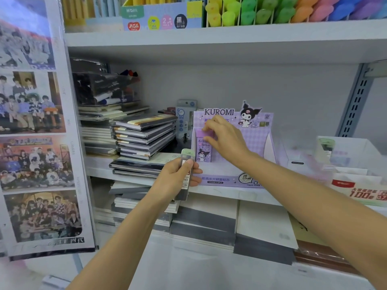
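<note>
Two bare forearms are coming in from the bottom edge, nearest the lens, and reaching up toward the middle shelf (211, 194).

The left hand (174, 181), centre frame and just below the shelf lip, is gripping a slim clear lead case (185, 186) with a pale green cap. Its fingers (196, 171) are curling round the far side while the thumb is pressing flat on the front. The case is standing nearly upright, with the cap poking above the hand.

The right hand (226, 139), slightly right of centre, is reaching into the purple Kuromi display box (234, 179) that is sitting on the shelf. Thumb and forefinger are pinching the pink top of a purple lead case (204, 153); the remaining fingers are lying loosely bent behind. That case is standing upright in the left corner of the box, bottom end inside it.

Left of the box, stacked notebooks (144, 137) are leaning on the shelf. A photo poster (35, 143) is filling the left edge. Coloured highlighters (272, 11) are lining the upper right.
</note>
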`<control>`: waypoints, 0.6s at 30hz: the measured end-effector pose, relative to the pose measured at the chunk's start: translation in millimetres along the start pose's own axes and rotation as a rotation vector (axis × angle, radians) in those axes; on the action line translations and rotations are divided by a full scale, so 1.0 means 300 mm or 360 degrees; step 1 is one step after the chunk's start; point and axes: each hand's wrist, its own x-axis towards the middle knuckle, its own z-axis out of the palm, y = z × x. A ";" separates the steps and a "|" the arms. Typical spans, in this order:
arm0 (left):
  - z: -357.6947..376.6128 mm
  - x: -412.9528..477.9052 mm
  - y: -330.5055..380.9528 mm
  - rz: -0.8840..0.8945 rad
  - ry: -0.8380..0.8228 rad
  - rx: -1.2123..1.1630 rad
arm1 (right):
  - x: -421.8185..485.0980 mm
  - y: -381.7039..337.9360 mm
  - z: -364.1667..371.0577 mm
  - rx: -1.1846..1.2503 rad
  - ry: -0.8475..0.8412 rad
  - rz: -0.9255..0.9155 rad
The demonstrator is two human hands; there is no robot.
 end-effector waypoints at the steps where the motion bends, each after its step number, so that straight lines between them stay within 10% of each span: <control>1: -0.002 0.001 0.002 0.0000 0.0000 0.0015 | 0.000 -0.002 0.000 -0.0050 0.0010 0.0011; 7: 0.009 -0.011 0.027 0.0204 0.0153 0.0100 | 0.028 -0.034 -0.119 0.0307 0.0016 0.0157; 12: 0.141 -0.029 0.100 0.0375 0.0011 0.0098 | -0.054 -0.083 -0.281 0.0964 -0.0598 0.0150; 18: 0.392 -0.016 0.118 0.0422 -0.0087 0.0240 | -0.176 0.083 -0.516 0.0936 -0.0154 0.0331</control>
